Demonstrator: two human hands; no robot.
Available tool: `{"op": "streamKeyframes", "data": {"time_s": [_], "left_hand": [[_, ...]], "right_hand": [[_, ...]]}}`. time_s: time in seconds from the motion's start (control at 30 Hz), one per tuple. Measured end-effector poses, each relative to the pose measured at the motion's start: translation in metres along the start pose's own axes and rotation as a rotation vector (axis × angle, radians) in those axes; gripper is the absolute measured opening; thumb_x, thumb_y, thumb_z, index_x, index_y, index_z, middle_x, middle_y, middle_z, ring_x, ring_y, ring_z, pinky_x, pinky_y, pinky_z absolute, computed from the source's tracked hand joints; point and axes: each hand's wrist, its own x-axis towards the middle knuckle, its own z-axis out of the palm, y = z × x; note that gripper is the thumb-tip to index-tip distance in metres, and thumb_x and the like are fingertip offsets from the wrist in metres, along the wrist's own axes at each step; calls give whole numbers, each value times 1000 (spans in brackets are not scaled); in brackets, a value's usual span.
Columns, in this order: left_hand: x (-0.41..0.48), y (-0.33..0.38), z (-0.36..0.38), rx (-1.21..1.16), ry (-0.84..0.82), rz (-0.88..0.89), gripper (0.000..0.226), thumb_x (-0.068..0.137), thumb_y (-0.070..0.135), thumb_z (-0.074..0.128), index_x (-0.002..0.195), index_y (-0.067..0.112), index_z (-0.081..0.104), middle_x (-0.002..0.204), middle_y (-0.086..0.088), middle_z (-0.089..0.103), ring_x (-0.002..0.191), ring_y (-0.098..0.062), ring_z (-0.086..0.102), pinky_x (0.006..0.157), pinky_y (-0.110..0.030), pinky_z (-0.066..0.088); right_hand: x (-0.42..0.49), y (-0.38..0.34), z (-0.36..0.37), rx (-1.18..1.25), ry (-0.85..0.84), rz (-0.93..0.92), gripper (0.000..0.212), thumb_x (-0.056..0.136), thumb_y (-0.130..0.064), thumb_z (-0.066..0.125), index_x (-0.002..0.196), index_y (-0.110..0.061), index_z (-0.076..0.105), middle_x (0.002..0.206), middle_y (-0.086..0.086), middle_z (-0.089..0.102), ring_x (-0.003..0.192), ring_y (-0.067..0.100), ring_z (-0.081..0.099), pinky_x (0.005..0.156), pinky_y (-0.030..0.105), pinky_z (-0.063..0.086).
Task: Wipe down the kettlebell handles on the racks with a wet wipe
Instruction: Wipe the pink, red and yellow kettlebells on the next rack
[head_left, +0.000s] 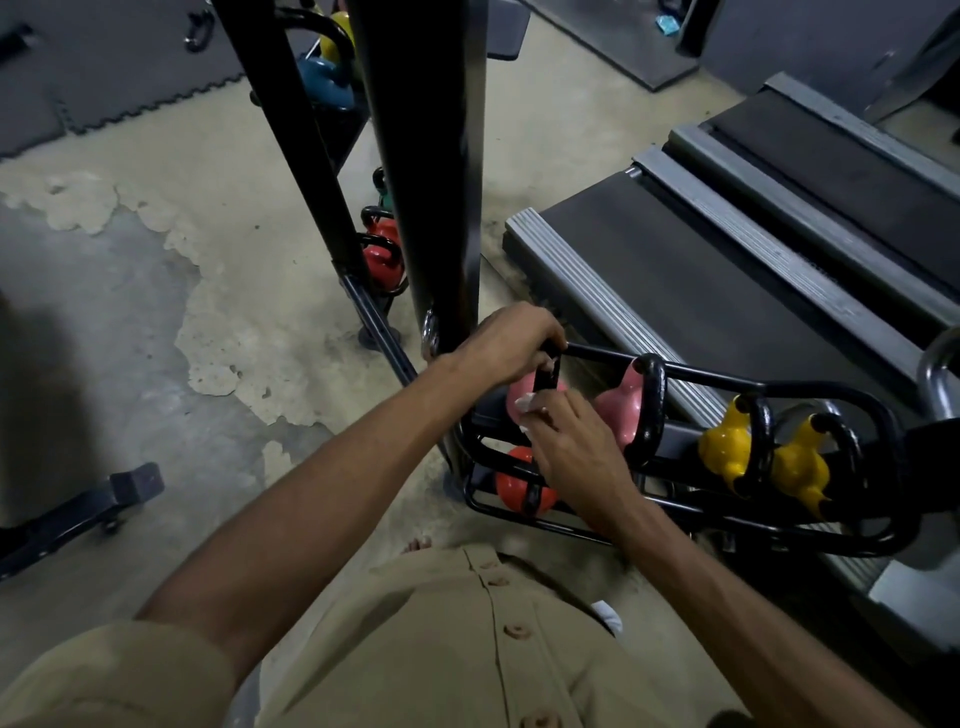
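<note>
Wiping of handle on pink kettlebell is judged step in hand. Kettlebell is seated at left end of low rack. Handle top is gripped by left hand, fingers curled round it. Wet wipe is pinched by fingers of right hand and pressed to handle side. Next move: wipe is to be drawn round whole loop while bell is held steady. Second pink kettlebell, yellow kettlebells and red kettlebell are presumably left to be done.
</note>
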Motion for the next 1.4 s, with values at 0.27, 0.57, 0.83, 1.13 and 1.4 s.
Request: {"op": "streamKeyframes", "data": {"time_s": [0.27, 0.57, 0.83, 1.13, 1.4], "left_hand": [[-3, -1, 1, 87, -51, 7, 46, 84, 20, 83, 128, 22, 71, 124, -1, 72, 116, -24, 66, 97, -42, 55], [-1, 0, 0, 108, -57, 46, 48, 84, 22, 83, 131, 21, 70, 129, -1, 71, 120, -22, 65, 98, -43, 54], [1, -3, 2, 107, -59, 29, 50, 84, 21, 82, 132, 23, 69, 127, 0, 72, 118, -22, 66, 96, -42, 55], [2, -2, 2, 61, -64, 5, 50, 83, 26, 85, 131, 25, 70, 133, 1, 70, 123, -20, 64, 101, -43, 54], [2, -1, 2, 89, -112, 6, 65, 76, 32, 90, 136, 23, 66, 137, -1, 66, 128, -23, 61, 103, -43, 52]], "right_hand": [[5, -16, 7, 1080, 262, 949, 10, 103, -9, 59, 108, -13, 66, 107, 4, 71, 103, 19, 69, 93, 43, 57], [9, 1, -4, 1227, 80, 948, 22, 103, -3, 51, 107, -6, 72, 99, 7, 76, 87, 17, 68, 83, 36, 53], [-4, -8, 13, 180, 190, 179, 15, 96, -4, 65, 111, -5, 67, 114, 11, 61, 97, 21, 58, 75, 33, 53], [4, 5, 11, -277, -178, -171, 27, 91, -13, 61, 117, -7, 68, 130, 16, 56, 94, 25, 53, 75, 38, 48], [-26, 1, 29, 134, 60, 162, 20, 96, -3, 65, 116, -3, 63, 120, 11, 56, 97, 22, 60, 65, 36, 58]]}}
